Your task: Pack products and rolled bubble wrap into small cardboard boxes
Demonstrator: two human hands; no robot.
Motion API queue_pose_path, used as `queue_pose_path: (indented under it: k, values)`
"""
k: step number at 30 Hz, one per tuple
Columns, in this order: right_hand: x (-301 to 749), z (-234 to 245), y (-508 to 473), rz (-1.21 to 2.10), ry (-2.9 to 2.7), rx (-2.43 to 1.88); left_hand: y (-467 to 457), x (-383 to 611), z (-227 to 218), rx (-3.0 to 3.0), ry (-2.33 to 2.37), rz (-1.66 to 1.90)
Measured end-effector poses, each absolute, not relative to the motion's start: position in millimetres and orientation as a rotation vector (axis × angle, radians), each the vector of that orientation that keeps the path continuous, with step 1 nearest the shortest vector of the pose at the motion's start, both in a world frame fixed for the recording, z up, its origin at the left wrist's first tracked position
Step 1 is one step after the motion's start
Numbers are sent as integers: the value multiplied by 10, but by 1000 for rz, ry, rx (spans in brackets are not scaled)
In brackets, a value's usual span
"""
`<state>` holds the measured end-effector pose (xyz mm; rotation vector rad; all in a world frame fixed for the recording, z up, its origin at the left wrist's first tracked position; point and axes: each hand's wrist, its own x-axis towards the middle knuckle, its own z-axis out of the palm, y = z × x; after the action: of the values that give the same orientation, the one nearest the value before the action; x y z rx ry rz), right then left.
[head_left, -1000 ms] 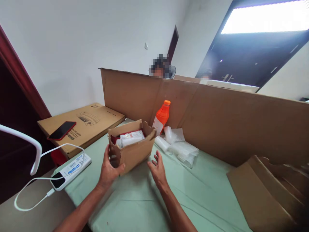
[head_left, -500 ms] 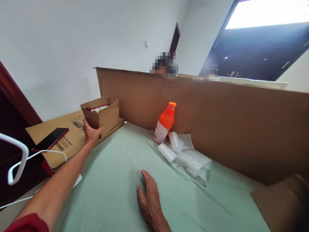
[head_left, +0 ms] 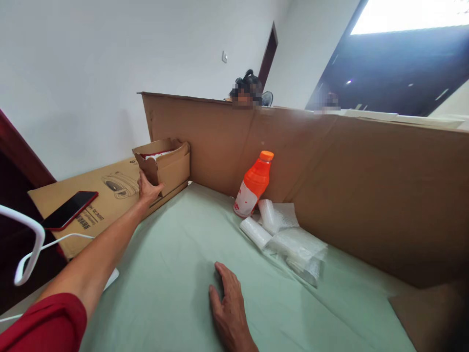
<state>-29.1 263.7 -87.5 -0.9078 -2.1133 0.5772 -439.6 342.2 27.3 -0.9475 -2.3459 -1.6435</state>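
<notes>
My left hand (head_left: 148, 189) grips the near end of a small open-topped cardboard box (head_left: 175, 165), its thumb on one side and fingers on the other. Something red and white shows inside the box, but I cannot make out what it is. The box rests on a flat printed carton (head_left: 106, 208), close to the upright cardboard panel (head_left: 205, 137). Low over the green cloth (head_left: 172, 254), my right hand (head_left: 230, 308) is open, thumb and fingers apart, holding nothing.
A tilted orange bottle (head_left: 254, 182) leans near the panel. Beside it lie rolls and sheets of bubble wrap (head_left: 293, 244). A phone (head_left: 71, 210) sits on the carton. White bent tubing (head_left: 31, 244) stands at left. A person's head (head_left: 247, 90) shows behind the panel.
The small box has slid away along the flat carton towards the panel with my left hand on it, uncovering more of the carton's printed picture. My right hand has hardly moved.
</notes>
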Motion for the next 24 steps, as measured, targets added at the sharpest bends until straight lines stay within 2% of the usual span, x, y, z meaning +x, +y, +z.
queue_pose_path:
  k: [4, 11, 18, 24]
  values:
    - [-298, -853, 2657, 584, -2121, -897, 3195, -3912, 80, -1034, -2384, -1503]
    - [-408, -585, 2559, 505, -2305, -898, 2377, -2420, -637, -1832, -2351, -1141]
    - [-419, -409, 2247, 351, -2493, -938, 1839, -1842, -704, -2059, -2301, -895]
    - [283, -409, 1654, 156, -2616, -836, 1507, -1638, -893, -2104, -2089, -560]
